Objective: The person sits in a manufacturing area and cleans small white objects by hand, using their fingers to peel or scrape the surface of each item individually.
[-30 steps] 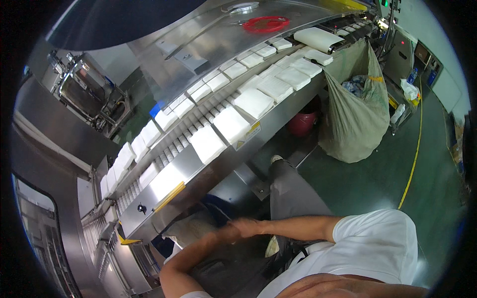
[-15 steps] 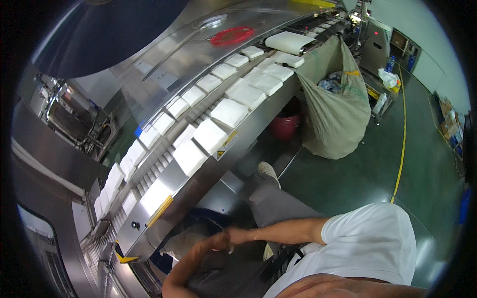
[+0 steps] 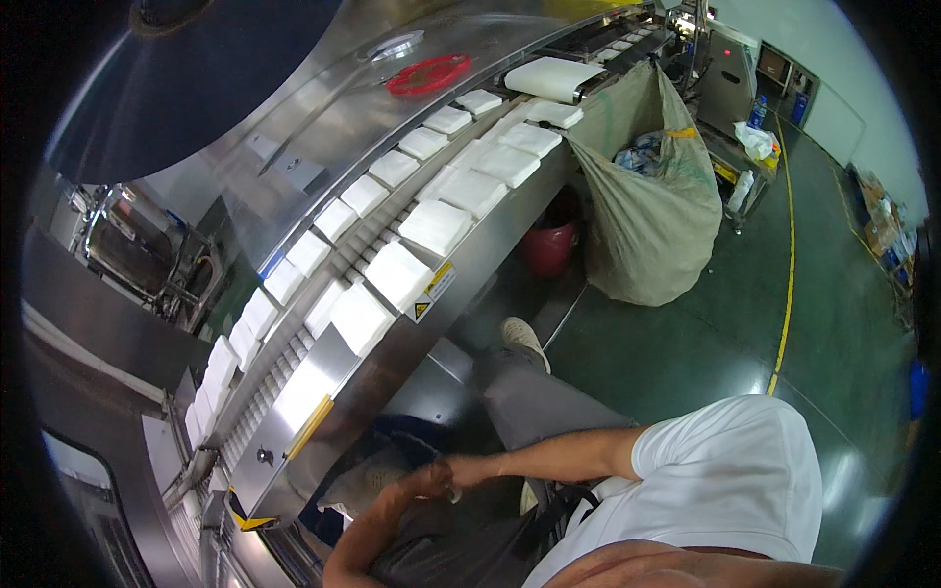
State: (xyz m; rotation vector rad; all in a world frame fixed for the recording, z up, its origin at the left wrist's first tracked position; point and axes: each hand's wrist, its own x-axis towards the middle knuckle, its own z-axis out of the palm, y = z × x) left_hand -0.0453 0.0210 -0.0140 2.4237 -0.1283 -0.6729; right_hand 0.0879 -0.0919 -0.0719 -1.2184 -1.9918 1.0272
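Observation:
My left hand [image 3: 420, 483] and my right hand [image 3: 459, 474] meet low in the view, over my lap in grey trousers [image 3: 534, 407]. Their fingers are curled and touching each other. Both hands are small and blurred, so whether they hold anything is unclear. My left forearm rises from the lower edge and my right arm reaches across from a white sleeve [image 3: 706, 461]. A crumpled grey cloth bundle [image 3: 365, 482] lies just left of the hands, under the edge of the steel conveyor [image 3: 480, 250].
The conveyor carries two rows of white square pads [image 3: 436, 225] running from lower left to upper right. A red ring [image 3: 428, 74] lies on the steel cover. A large tan sack [image 3: 652, 211], a red bucket [image 3: 549, 245] and a yellow floor line [image 3: 786, 284] are at the right.
My hands stay together and have slid slightly down and left in the view. The view itself has turned, so the conveyor and sack now sit further right.

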